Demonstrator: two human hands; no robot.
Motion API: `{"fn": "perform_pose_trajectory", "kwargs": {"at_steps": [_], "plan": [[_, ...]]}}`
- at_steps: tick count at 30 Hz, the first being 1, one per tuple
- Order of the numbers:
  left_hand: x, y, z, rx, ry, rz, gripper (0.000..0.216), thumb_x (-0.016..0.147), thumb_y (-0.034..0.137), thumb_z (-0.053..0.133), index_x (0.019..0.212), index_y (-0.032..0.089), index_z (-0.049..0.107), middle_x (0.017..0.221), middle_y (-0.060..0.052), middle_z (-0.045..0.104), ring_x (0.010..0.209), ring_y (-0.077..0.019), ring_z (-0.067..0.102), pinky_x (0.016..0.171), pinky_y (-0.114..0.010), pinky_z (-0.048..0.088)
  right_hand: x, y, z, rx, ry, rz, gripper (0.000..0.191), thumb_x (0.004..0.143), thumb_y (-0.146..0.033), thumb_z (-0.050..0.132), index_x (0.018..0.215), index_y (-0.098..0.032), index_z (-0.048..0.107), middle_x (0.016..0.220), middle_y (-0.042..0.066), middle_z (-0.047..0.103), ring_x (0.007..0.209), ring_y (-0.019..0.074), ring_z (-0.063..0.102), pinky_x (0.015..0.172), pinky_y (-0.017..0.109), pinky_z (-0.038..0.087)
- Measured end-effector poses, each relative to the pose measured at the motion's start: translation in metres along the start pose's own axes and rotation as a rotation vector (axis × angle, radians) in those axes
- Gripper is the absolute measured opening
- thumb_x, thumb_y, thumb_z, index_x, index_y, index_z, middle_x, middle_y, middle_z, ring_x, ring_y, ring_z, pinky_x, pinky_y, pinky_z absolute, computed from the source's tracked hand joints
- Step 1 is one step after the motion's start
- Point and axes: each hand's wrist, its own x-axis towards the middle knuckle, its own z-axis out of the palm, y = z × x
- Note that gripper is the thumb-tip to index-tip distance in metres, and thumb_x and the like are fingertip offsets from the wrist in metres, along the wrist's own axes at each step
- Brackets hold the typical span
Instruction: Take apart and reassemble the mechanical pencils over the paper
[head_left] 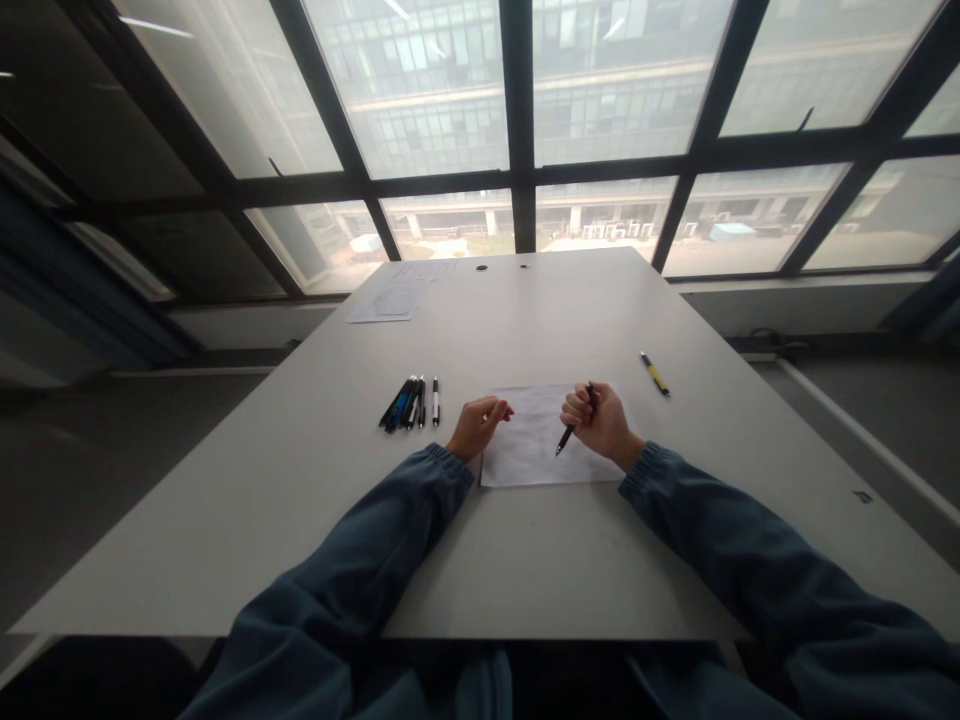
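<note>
In the head view, my right hand [600,420] is wrapped round a black pen [566,437], over the right part of a white sheet of paper [536,455]. The pen slants down to the left, its tip close above or on the sheet; I cannot tell which. My left hand [478,425] rests at the left edge of the paper. Its fingers are curled in, and I see nothing held in them.
Left of my hands lies a bunch of pens [403,405], with a single black-and-white pen [436,402] beside it. A yellow-and-black pen [655,374] is on the right. Papers [390,298] lie at the far left of the white table [247,520], before large windows.
</note>
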Motion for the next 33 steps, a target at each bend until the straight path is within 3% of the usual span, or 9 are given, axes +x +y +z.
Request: {"fn": "perform_pose_trajectory", "kwargs": {"at_steps": [5, 11, 13, 18, 23, 27, 29, 31, 33], "plan": [[0.0, -0.002, 0.0, 0.0, -0.002, 0.004, 0.049, 0.097, 0.049, 0.044, 0.074, 0.015, 0.069, 0.071, -0.005, 0.069, 0.069, -0.0163, 0.065, 0.071, -0.028, 0.048, 0.0, 0.001, 0.0, -0.045, 0.035, -0.028, 0.029, 0.084, -0.03, 0.052, 0.058, -0.02, 0.042, 0.05, -0.006, 0.027, 0.043, 0.0084, 0.027, 0.043, 0.021, 0.032], [0.001, -0.003, 0.001, 0.002, -0.007, 0.004, 0.05, 0.097, 0.05, 0.043, 0.074, 0.015, 0.07, 0.071, -0.006, 0.07, 0.069, -0.0162, 0.064, 0.071, -0.028, 0.048, 0.005, 0.001, -0.005, -0.233, 0.241, -0.153, 0.011, 0.08, -0.031, 0.064, 0.084, -0.021, 0.061, 0.063, -0.004, 0.054, 0.037, 0.0049, 0.018, 0.035, 0.021, 0.024], [0.001, -0.001, 0.001, -0.003, -0.007, 0.011, 0.049, 0.097, 0.05, 0.043, 0.076, 0.015, 0.07, 0.072, -0.006, 0.07, 0.07, -0.0161, 0.064, 0.071, -0.028, 0.049, 0.006, 0.001, -0.008, -0.283, 0.269, -0.165, 0.012, 0.08, -0.031, 0.064, 0.087, -0.021, 0.063, 0.066, -0.002, 0.058, 0.037, 0.0051, 0.022, 0.035, 0.022, 0.028], [0.001, -0.001, 0.002, 0.021, 0.019, 0.015, 0.036, 0.097, 0.042, 0.047, 0.09, 0.016, 0.071, 0.075, -0.004, 0.072, 0.072, -0.0152, 0.065, 0.07, -0.027, 0.049, 0.006, 0.004, -0.012, -0.37, 0.223, -0.192, 0.042, 0.089, -0.057, 0.046, 0.092, -0.021, 0.067, 0.084, 0.007, 0.068, 0.057, 0.0151, 0.054, 0.055, 0.032, 0.049], [0.003, -0.009, 0.004, 0.167, 0.045, 0.07, 0.015, 0.091, 0.025, 0.058, 0.093, 0.019, 0.071, 0.085, -0.003, 0.073, 0.083, -0.0179, 0.066, 0.079, -0.032, 0.05, 0.005, 0.005, -0.011, -0.48, 0.242, -0.216, 0.067, 0.087, -0.076, 0.032, 0.095, -0.02, 0.068, 0.065, 0.004, 0.06, 0.045, 0.0119, 0.042, 0.043, 0.028, 0.038], [0.004, -0.015, 0.005, 0.218, 0.024, 0.119, 0.013, 0.086, 0.017, 0.061, 0.093, 0.02, 0.071, 0.098, -0.005, 0.072, 0.096, -0.0201, 0.065, 0.092, -0.037, 0.049, 0.005, 0.007, -0.009, -0.609, 0.259, -0.298, 0.049, 0.084, -0.066, 0.054, 0.101, -0.022, 0.064, 0.078, 0.004, 0.065, 0.057, 0.0132, 0.055, 0.047, 0.024, 0.042], [0.004, -0.016, 0.005, 0.188, 0.001, 0.135, 0.012, 0.086, 0.016, 0.061, 0.093, 0.02, 0.071, 0.1, -0.005, 0.072, 0.097, -0.0194, 0.066, 0.093, -0.037, 0.05, 0.007, 0.009, -0.009, -0.735, 0.312, -0.365, 0.034, 0.078, -0.052, 0.068, 0.09, -0.022, 0.062, 0.067, -0.001, 0.061, 0.053, 0.0115, 0.052, 0.042, 0.021, 0.037], [0.004, -0.016, 0.006, 0.164, -0.029, 0.148, 0.011, 0.087, 0.019, 0.061, 0.091, 0.02, 0.071, 0.101, -0.005, 0.072, 0.097, -0.019, 0.067, 0.093, -0.036, 0.051, 0.008, 0.011, -0.01, -0.877, 0.357, -0.441, 0.026, 0.075, -0.042, 0.072, 0.078, -0.021, 0.057, 0.053, -0.006, 0.05, 0.043, 0.0085, 0.043, 0.037, 0.019, 0.029], [0.004, -0.016, 0.007, 0.156, -0.054, 0.152, 0.01, 0.088, 0.022, 0.062, 0.091, 0.02, 0.071, 0.103, -0.005, 0.072, 0.097, -0.0192, 0.067, 0.093, -0.037, 0.052, 0.008, 0.012, -0.012, -0.982, 0.332, -0.472, 0.019, 0.079, -0.038, 0.065, 0.081, -0.02, 0.058, 0.052, -0.006, 0.05, 0.04, 0.0081, 0.042, 0.036, 0.019, 0.028]]}}
